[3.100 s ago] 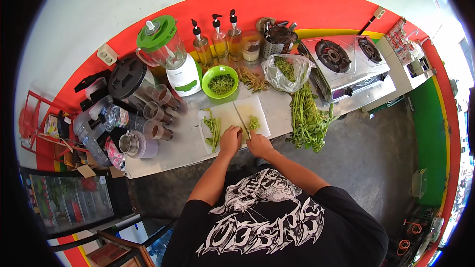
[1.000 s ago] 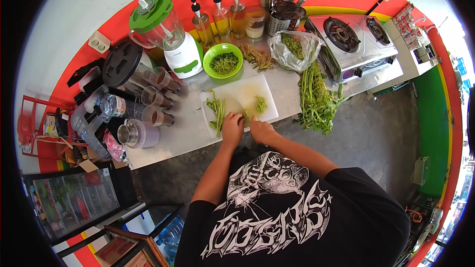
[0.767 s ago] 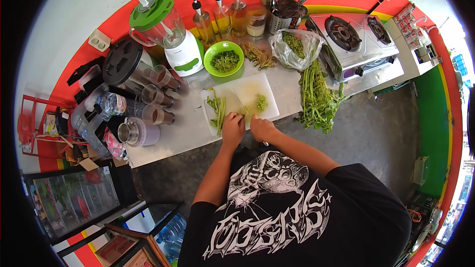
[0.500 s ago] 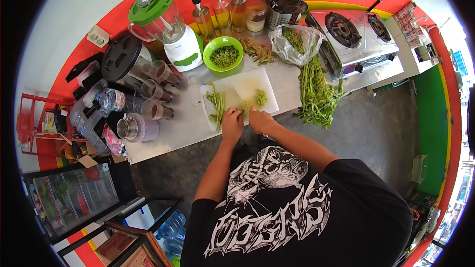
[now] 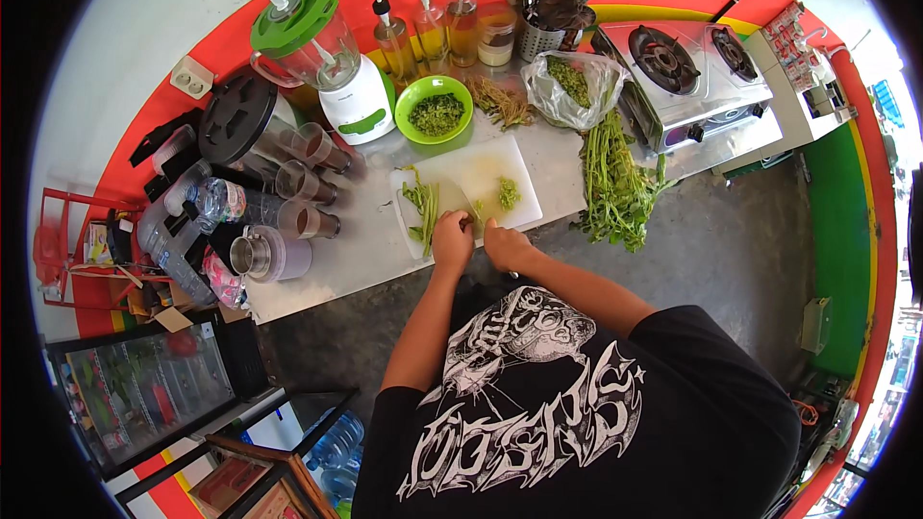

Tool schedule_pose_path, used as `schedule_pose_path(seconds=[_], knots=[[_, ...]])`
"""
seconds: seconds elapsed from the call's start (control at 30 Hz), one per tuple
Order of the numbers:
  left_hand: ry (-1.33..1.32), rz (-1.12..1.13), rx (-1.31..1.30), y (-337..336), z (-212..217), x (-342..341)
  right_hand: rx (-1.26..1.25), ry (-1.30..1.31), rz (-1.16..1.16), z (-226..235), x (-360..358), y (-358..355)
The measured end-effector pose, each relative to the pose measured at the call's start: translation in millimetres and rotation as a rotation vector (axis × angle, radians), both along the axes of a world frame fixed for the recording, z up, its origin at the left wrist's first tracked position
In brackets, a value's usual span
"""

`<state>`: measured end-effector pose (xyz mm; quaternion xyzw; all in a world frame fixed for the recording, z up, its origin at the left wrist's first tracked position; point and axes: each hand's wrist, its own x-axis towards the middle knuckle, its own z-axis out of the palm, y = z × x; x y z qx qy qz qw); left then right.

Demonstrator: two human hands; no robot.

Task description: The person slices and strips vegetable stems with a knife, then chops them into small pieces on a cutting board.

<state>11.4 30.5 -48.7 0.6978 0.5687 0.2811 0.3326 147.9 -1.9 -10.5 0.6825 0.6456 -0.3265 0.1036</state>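
A white cutting board (image 5: pixel 501 154) lies at the counter's front edge. My right hand (image 5: pixel 507 246) is wrapped round a knife, and its broad blade (image 5: pixel 456 188) slants away to the upper left over the board. The curled fingers of my left hand (image 5: pixel 452 239) press on green stalks at the near edge of the board, beside the blade; the hand hides most of what it holds. More long green stalks (image 5: pixel 421 210) lie on the board's left side. A small heap of chopped green pieces (image 5: pixel 509 193) sits to the right of the blade.
Behind the board stand a green bowl (image 5: pixel 436 139) of chopped greens, a blender (image 5: pixel 354 101) and pump bottles (image 5: pixel 431 29). Roots (image 5: pixel 500 101), a plastic bag (image 5: pixel 575 86) and a leafy bunch (image 5: pixel 615 183) lie rightward, before a gas stove (image 5: pixel 692 77). Cups (image 5: pixel 308 219) stand left.
Both hands stay at the near edge of the board with only a slight shift. The knife blade keeps nearly the same slant. The whole view has moved a little.
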Motion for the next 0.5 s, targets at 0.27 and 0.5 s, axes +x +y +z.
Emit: schedule_pose_path(seconds=[0.27, 0.5], knots=[[0.054, -0.062, 0.071, -5.0, -0.5, -6.0, -0.059, 0.029, 0.057, 3.8, 0.1, 9.6], [0.036, -0.036, 0.211, -22.5, 2.7, -3.8, -0.036, 0.057, 0.099, 4.7, 2.2, 20.3]])
